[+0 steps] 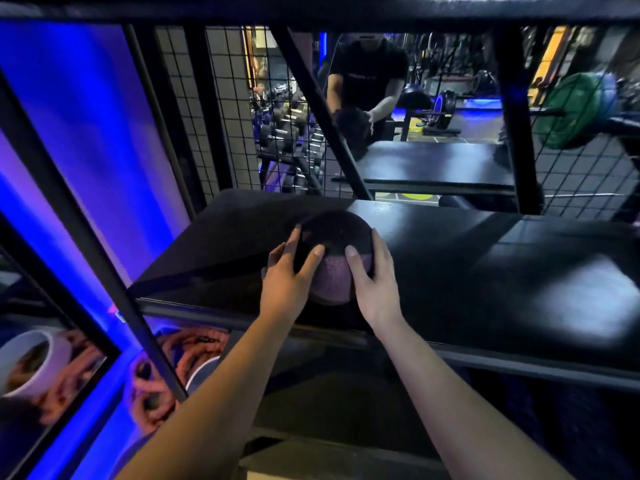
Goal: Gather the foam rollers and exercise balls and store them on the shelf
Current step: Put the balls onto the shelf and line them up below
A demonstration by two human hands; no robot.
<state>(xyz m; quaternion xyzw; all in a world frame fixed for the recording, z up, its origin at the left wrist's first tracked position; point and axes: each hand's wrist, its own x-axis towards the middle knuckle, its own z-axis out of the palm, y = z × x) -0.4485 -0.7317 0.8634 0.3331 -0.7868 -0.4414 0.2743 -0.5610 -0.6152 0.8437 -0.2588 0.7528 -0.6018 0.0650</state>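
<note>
Two hands, the left hand [291,275] and the right hand [374,282], clasp a dark exercise ball [334,244] from either side, fingers curled round its flanks and thumbs laid over the top, at the near edge of a black shelf [485,271] in a gym lit in blue. The ball, partly black and partly a rough purple, sits toward the left of the shelf, close to its near rail; whether its weight is already on the board or borne by the hands cannot be told from here. The rest of the shelf board runs off to the right, glossy and flat. Behind it stand wire mesh [221,109], a slanting brace [322,112] and what looks like a mirror showing a figure in a dark shirt [367,74], with dumbbells [284,133] to the far left and a green weight plate [571,109] to the far right. Below, on the near left, lie coils of thick rope [194,348] and a white bucket [31,362]. The risk, as it looks from here, is the roll: no lip shows along that near rail, so a round ball let go this close to the edge could creep forward and drop to the tier below. Pushing it farther in before letting go would seem the safer course.
</note>
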